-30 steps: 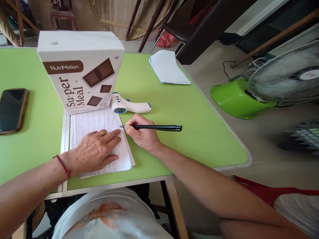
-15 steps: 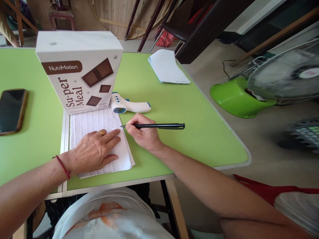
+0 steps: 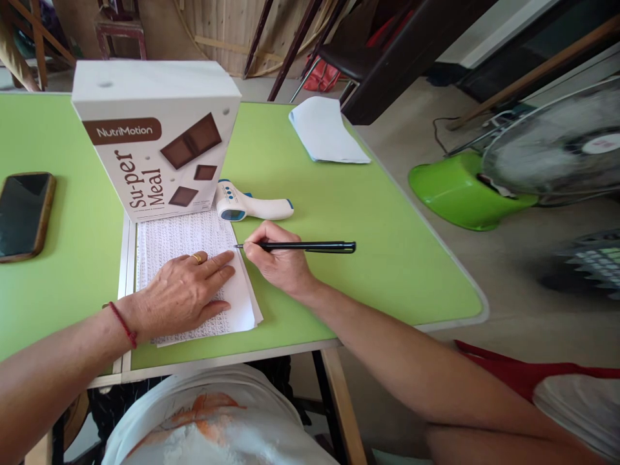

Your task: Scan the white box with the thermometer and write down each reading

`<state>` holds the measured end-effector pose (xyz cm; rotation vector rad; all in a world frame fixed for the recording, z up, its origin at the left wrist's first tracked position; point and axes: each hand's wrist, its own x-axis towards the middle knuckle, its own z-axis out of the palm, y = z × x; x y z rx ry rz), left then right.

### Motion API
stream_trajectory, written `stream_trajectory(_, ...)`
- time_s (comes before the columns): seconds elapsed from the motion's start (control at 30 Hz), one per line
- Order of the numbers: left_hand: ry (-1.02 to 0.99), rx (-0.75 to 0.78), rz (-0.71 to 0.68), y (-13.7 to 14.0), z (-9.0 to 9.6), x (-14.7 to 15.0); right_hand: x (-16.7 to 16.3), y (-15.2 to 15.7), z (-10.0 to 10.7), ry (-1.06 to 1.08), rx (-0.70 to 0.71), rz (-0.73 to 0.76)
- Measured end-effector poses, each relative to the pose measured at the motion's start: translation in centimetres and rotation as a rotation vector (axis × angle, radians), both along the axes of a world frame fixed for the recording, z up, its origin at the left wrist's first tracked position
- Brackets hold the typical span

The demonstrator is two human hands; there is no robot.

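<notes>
Sheets of paper [image 3: 169, 239] covered in rows of handwriting lie on the green table, with a blank strip along their right side. My left hand [image 3: 188, 290] rests flat on the top sheet, fingers stretched out toward its right part. In my right hand [image 3: 278, 258] a black pen [image 3: 320, 247] is pinched near its tip, its barrel pointing right. The pen's tip is at the sheet's right edge, just beyond my left fingertips; whether it touches the paper I cannot tell. A white and blue infrared thermometer [image 3: 254, 203] lies just above my right hand.
A white box [image 3: 169, 87] stands upright behind the paper, at its top edge. A phone [image 3: 25, 216] lies on the left of the green table [image 3: 387, 258]. Folded white paper [image 3: 329, 132] sits at the far right edge. A fan with a green base [image 3: 465, 190] stands on the floor.
The pen's back end has swung slightly, so its barrel looks a little shorter. My left hand has stayed in place on the paper.
</notes>
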<state>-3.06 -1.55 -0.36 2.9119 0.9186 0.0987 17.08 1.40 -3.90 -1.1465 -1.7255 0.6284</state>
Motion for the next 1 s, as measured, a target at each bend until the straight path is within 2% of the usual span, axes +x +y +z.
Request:
stream_trajectory(0.3,-0.005,0.004,-0.001,0.02,-0.01,-0.07,0.02,0.01,0.11,-0.007,0.002,-0.035)
stream_trajectory(0.7,-0.003,-0.014,-0.001,0.0,0.16,-0.04,0.0,-0.02,0.33,-0.036,-0.012,0.012)
stream_trajectory(1.0,-0.02,-0.015,-0.016,0.12,0.29,-0.21,0.02,-0.15,0.25,-0.023,0.041,-0.068)
